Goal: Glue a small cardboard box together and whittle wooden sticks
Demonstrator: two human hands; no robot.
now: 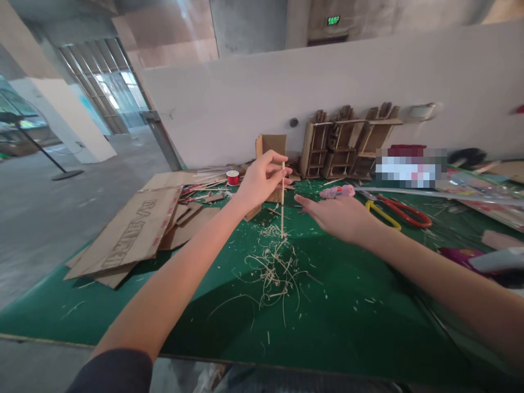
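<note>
My left hand [266, 177] pinches the upper part of a thin wooden stick [282, 210] and holds it upright. The stick's lower end meets a heap of curled wood shavings [276, 270] on the green table [335, 338]. To the right of the stick, my right hand [338, 215] hovers low with its index finger stretched toward the stick. Its other fingers are partly hidden, and nothing shows in its grasp. A pink object [338, 191] appears just behind the right hand; I cannot make out its kind.
Flattened cardboard [131, 224] covers the table's left side. A red spool [233, 178] and wood scraps lie behind it. At the back stand brown cardboard racks [331, 147]. Orange-handled scissors [405, 212] and a yellow handle [382, 215] are on the right, before a white wall [229, 103].
</note>
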